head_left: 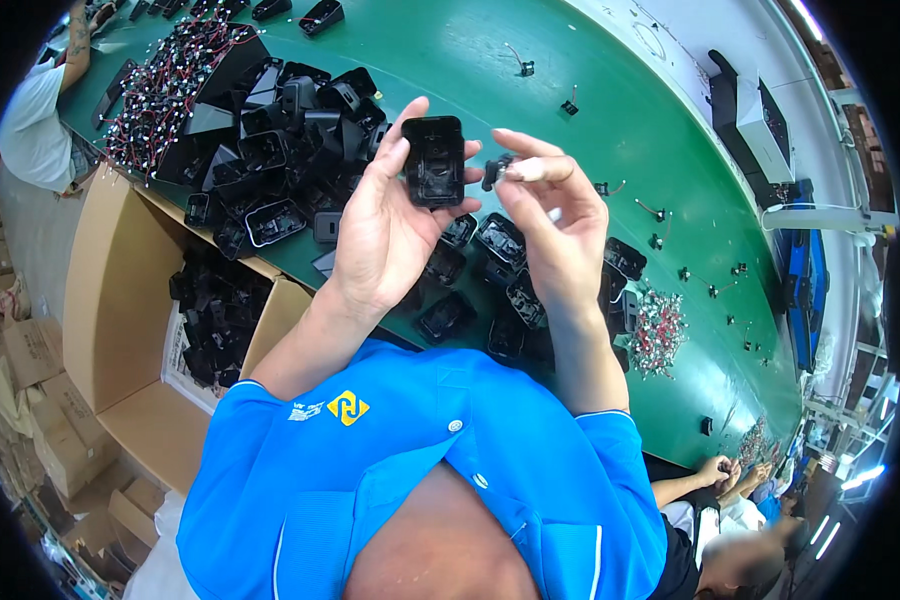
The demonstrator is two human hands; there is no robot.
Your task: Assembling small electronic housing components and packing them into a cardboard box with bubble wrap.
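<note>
My left hand [375,225] is closed round a black plastic housing [435,165], its hollow inside turned up toward me. Just to the right, my right hand [555,205] pinches a small black part [494,172] between thumb and fingers. A gap separates that part from the housing. Below and between my hands, several more black housings [502,240] lie on the green table [440,60]. A larger heap of black housings [305,130] is piled to the left of my left hand.
An open cardboard box [120,300] with black parts stands at the left. Small wired parts lie in a pile [170,95] far left and another pile [656,330] at right. Loose wired pieces [658,212] dot the table. Co-workers' hands [720,470] appear lower right.
</note>
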